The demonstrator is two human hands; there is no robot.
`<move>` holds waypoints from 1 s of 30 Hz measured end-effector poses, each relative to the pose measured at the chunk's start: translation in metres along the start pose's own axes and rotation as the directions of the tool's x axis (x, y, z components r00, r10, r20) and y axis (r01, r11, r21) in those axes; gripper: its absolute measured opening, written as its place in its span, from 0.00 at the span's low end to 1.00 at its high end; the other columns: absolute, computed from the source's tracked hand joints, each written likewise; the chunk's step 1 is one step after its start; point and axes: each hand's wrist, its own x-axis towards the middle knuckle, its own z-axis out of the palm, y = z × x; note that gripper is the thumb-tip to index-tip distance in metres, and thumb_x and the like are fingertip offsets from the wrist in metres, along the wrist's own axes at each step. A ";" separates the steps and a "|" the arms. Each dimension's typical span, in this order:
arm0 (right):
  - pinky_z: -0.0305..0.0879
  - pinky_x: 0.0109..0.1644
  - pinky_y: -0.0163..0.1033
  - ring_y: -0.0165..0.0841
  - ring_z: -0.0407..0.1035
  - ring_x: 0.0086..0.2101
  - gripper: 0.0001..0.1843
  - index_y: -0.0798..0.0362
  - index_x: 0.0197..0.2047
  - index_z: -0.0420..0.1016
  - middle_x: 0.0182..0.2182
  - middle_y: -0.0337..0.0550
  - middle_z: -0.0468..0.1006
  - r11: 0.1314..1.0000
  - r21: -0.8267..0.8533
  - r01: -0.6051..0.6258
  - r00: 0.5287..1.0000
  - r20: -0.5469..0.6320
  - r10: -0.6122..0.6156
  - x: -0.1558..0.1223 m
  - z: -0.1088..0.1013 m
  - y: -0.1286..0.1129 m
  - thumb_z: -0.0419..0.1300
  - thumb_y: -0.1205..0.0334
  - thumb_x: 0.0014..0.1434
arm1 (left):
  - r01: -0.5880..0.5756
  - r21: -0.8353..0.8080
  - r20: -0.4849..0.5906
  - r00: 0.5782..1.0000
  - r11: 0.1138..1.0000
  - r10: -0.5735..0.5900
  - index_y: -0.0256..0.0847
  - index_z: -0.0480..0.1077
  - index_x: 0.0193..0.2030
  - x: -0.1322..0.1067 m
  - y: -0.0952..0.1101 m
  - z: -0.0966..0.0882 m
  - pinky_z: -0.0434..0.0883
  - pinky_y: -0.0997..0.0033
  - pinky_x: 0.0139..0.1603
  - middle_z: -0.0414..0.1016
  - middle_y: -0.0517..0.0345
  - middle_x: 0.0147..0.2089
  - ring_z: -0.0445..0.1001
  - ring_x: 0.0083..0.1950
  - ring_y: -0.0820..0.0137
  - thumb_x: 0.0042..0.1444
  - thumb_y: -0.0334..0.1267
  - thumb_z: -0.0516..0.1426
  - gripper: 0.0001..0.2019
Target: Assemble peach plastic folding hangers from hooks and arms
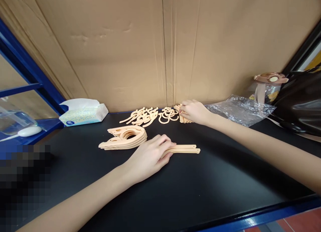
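My left hand [152, 153] is closed around two slim beige hanger arms [187, 148], whose holed ends stick out to the right just above the black tabletop. Farther back, my right hand [194, 111] reaches down with bent fingers onto a bunch of similar beige arms [185, 120]. Its fingertips are partly hidden, so what they pinch is unclear. Beside that bunch lie several curved beige hanger hooks [168, 115]. More curved beige pieces [141, 116] form a loose pile to their left. A neat stack of beige hanger parts [122, 138] lies left of my left hand.
A tissue pack [84, 113] stands at the back left. Crumpled clear plastic [240, 109] lies at the back right, before a brown-lidded bottle [269, 88] and a black bag [301, 98]. Cardboard [112, 51] walls the back; a blue frame [27, 61] rises at left.
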 end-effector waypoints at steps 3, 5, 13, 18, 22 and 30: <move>0.55 0.43 0.39 0.37 0.69 0.40 0.14 0.56 0.41 0.76 0.39 0.48 0.75 1.000 0.002 -0.005 1.000 0.004 0.005 0.016 0.009 0.000 0.50 0.63 0.65 | -0.010 0.004 0.003 1.000 1.000 0.010 0.43 0.66 0.52 -0.001 -0.001 0.000 0.69 0.68 0.42 0.68 0.56 0.46 0.68 0.44 0.68 0.65 0.36 0.48 0.12; 0.55 0.43 0.39 0.37 0.69 0.40 0.13 0.57 0.40 0.77 0.40 0.49 0.75 1.000 0.001 -0.002 1.000 0.011 0.002 0.023 0.014 -0.002 0.51 0.64 0.64 | -0.015 0.010 0.005 1.000 1.000 0.015 0.43 0.65 0.52 -0.001 -0.001 0.000 0.69 0.68 0.42 0.68 0.56 0.46 0.68 0.44 0.67 0.65 0.36 0.48 0.12; 0.52 0.42 0.40 0.39 0.70 0.41 0.11 0.60 0.37 0.76 0.38 0.52 0.79 0.999 -0.018 0.031 0.999 0.040 -0.030 0.039 0.020 -0.013 0.52 0.69 0.61 | -0.023 0.005 0.005 1.000 1.000 0.023 0.43 0.65 0.52 -0.003 -0.001 -0.001 0.69 0.68 0.42 0.68 0.55 0.46 0.68 0.44 0.67 0.65 0.36 0.49 0.12; 0.49 0.42 0.41 0.39 0.70 0.40 0.12 0.62 0.36 0.75 0.36 0.55 0.79 0.998 -0.034 0.053 0.999 0.006 -0.053 0.041 0.014 -0.015 0.50 0.70 0.62 | -0.027 0.013 0.007 1.000 1.000 0.027 0.44 0.65 0.53 -0.002 -0.002 -0.001 0.69 0.67 0.41 0.68 0.55 0.46 0.68 0.43 0.67 0.65 0.37 0.48 0.12; 0.48 0.43 0.41 0.39 0.68 0.41 0.14 0.62 0.38 0.74 0.37 0.54 0.78 0.995 -0.037 0.089 0.994 -0.056 -0.091 0.036 -0.005 -0.019 0.48 0.68 0.64 | -0.032 0.016 0.003 0.999 0.999 0.032 0.43 0.65 0.53 -0.002 -0.002 0.000 0.69 0.68 0.42 0.68 0.55 0.46 0.68 0.44 0.67 0.65 0.36 0.48 0.12; 0.50 0.42 0.41 0.35 0.66 0.35 0.15 0.58 0.33 0.73 0.30 0.46 0.76 0.962 -0.018 0.272 0.938 -0.217 -0.269 -0.025 -0.027 -0.039 0.48 0.65 0.66 | -0.034 0.013 0.007 0.999 0.999 0.034 0.43 0.66 0.51 -0.004 0.001 -0.003 0.69 0.69 0.41 0.68 0.56 0.45 0.68 0.43 0.68 0.64 0.36 0.49 0.11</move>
